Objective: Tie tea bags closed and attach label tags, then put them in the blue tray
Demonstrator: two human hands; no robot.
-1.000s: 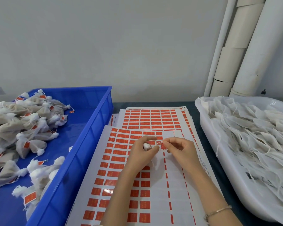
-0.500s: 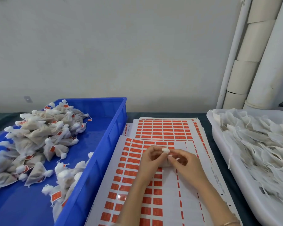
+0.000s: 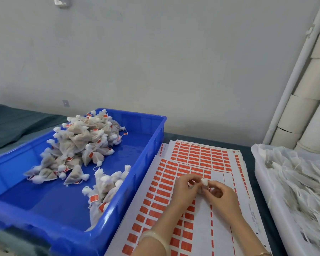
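Both hands meet over the sheets of orange label stickers (image 3: 199, 156). My left hand (image 3: 185, 189) grips a small white tea bag (image 3: 204, 181), whose gathered top pokes out between the fingers. My right hand (image 3: 220, 195) pinches at the same tea bag from the right; most of the bag is hidden by the fingers. The blue tray (image 3: 151, 141) stands to the left and holds a pile of tied, tagged tea bags (image 3: 81, 145).
A white tub (image 3: 262, 182) of flat white bags with strings fills the right side. Several sticker sheets lie stacked on the dark table between the two containers. White pipes and cardboard rolls (image 3: 307, 89) stand against the wall at back right.
The camera has turned left and up, showing more of the blue tray. Both hands have closed together on the tea bag; the orange tag seen between them earlier is now hidden.
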